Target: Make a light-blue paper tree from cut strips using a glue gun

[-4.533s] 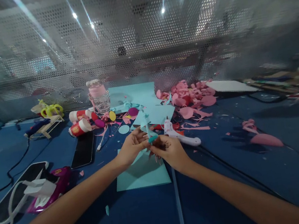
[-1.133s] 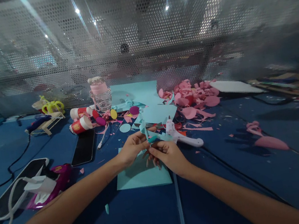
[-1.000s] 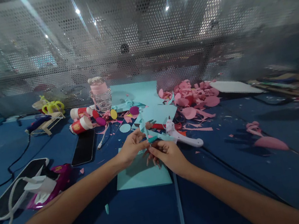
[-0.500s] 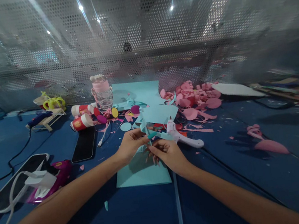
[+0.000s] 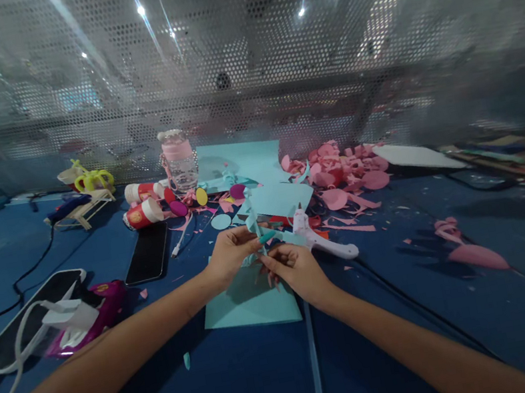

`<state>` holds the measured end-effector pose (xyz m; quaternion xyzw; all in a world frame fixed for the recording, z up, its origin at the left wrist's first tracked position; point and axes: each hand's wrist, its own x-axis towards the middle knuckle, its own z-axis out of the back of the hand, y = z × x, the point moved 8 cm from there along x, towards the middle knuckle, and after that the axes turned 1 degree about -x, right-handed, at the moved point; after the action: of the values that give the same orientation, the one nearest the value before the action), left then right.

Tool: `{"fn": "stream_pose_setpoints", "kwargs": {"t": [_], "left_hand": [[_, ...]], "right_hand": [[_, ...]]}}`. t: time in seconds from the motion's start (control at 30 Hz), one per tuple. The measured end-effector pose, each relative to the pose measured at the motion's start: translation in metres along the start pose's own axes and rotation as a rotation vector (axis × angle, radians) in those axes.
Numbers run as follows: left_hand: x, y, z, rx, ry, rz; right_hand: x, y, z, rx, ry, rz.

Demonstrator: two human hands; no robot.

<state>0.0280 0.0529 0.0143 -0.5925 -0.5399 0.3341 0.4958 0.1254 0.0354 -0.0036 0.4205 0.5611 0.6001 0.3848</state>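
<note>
Both my hands meet over the middle of the blue table (image 5: 23, 252). My left hand (image 5: 229, 258) pinches a light blue paper strip (image 5: 252, 220) that curls upward from my fingers. My right hand (image 5: 296, 270) grips the lower part of the same paper piece, fingers closed around it. Under my hands lies a light blue paper sheet (image 5: 251, 303). A white glue gun (image 5: 324, 243) rests just beyond my right hand.
Pink paper scraps (image 5: 339, 173) pile up at the back, with more light blue paper (image 5: 246, 159). A pink-lidded bottle (image 5: 179, 164), red paper cups (image 5: 143, 212), a black phone (image 5: 147, 253), a tablet with cables (image 5: 25, 323) and a magenta tool (image 5: 104, 306) lie left. A perforated screen stands behind.
My hands have stayed together on the light blue strip, turning it slightly; the strip's curled top shifted a little. The view has drifted slightly.
</note>
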Motion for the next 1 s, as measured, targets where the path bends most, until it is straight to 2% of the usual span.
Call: {"fn": "stream_pose_setpoints", "kwargs": {"t": [0.2,0.43,0.67,0.8,1.0], "left_hand": [[0.003,-0.001,-0.001,-0.048,0.037,0.05],[0.005,-0.005,0.011,-0.05,-0.09,0.053],[0.001,-0.012,0.01,0.005,-0.13,0.018],[0.002,-0.01,0.008,-0.027,-0.075,0.018],[0.002,-0.008,0.007,-0.093,-0.011,0.009]], "right_hand": [[0.001,-0.002,-0.001,0.005,0.032,0.003],[0.001,-0.002,0.002,-0.007,-0.014,0.015],[0.001,0.002,0.002,0.002,-0.02,0.022],[0.001,0.002,0.004,0.032,-0.036,0.015],[0.0,0.004,0.0,0.079,0.016,-0.025]]}}
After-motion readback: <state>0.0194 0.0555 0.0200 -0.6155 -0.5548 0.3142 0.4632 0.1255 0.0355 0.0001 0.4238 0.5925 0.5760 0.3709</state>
